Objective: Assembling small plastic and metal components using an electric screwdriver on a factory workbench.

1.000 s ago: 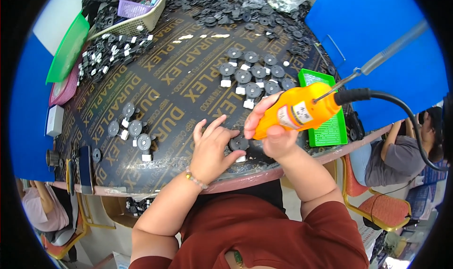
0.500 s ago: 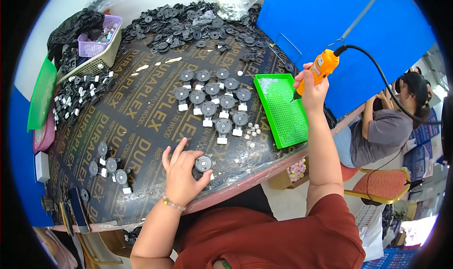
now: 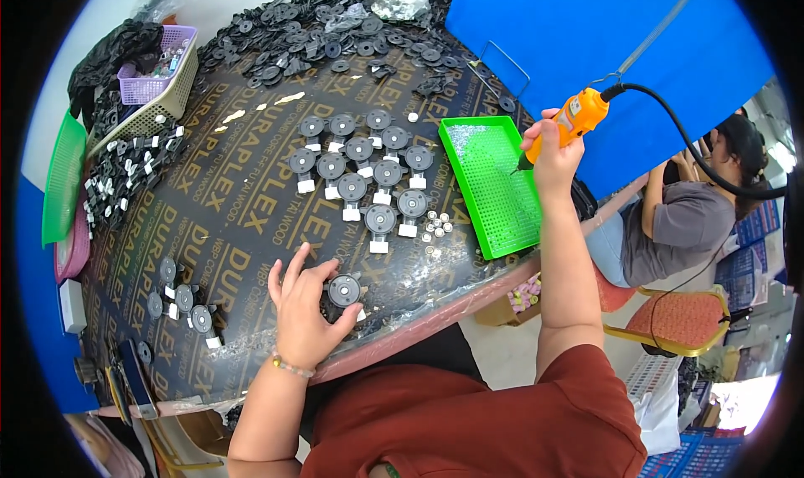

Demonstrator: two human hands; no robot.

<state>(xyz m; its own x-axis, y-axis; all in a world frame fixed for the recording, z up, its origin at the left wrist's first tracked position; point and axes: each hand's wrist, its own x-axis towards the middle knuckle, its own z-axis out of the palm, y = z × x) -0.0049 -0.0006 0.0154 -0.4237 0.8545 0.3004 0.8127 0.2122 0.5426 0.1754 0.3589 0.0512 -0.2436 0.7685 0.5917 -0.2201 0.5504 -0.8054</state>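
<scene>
My left hand [image 3: 306, 310] is around a round black part with a grey disc on top [image 3: 344, 290] near the table's front edge. The thumb is at its near rim, while the index finger stands slightly off its far side and the other fingers are spread. My right hand [image 3: 554, 158] grips an orange electric screwdriver [image 3: 582, 113] above a green tray [image 3: 507, 206]; its dark tip points down at the tray. Small shiny pieces, too small to make out, lie at the tray's far end. Several similar round parts with white tabs [image 3: 380, 219] stand grouped left of the tray.
Small white-metal pieces [image 3: 438, 227] lie beside the tray. A heap of black parts [image 3: 293, 38] covers the table's far side. Baskets [image 3: 172, 101] stand at the far left, above a pile of black-and-white pieces [image 3: 134, 172]. Another person [image 3: 687, 210] sits to the right.
My left index finger has moved away from the round part's rim, and the hand looks wider apart. My right hand still holds the screwdriver over the tray. The whole view has shifted slightly.
</scene>
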